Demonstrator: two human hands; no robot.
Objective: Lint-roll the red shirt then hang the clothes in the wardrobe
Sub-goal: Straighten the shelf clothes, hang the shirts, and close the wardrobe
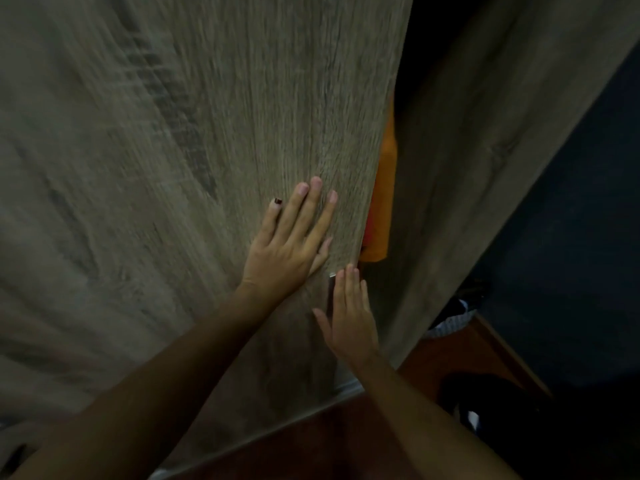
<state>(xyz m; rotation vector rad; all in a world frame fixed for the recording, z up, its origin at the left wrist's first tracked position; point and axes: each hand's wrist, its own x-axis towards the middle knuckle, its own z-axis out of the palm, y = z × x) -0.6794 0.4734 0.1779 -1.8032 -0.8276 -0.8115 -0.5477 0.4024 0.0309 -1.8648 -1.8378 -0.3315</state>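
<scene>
A grey-brown wood-grain wardrobe door [214, 140] fills most of the head view. My left hand [291, 244] lies flat on it with fingers spread, holding nothing. My right hand [351, 317] is flat against the door's right edge, lower down, by a small metal handle [331, 276]. Through a narrow dark gap to the right of the door, an orange garment [382, 209] hangs inside, with a sliver of red cloth [369, 226] beside it at the door's edge. The rest of the wardrobe's inside is hidden.
A second wood-grain panel [478, 161] stands right of the gap. A dark blue wall [571, 244] is at far right. Reddish-brown wooden floor [332, 441] lies below, with dark items and a white-patterned object [450, 323] on it near the wall.
</scene>
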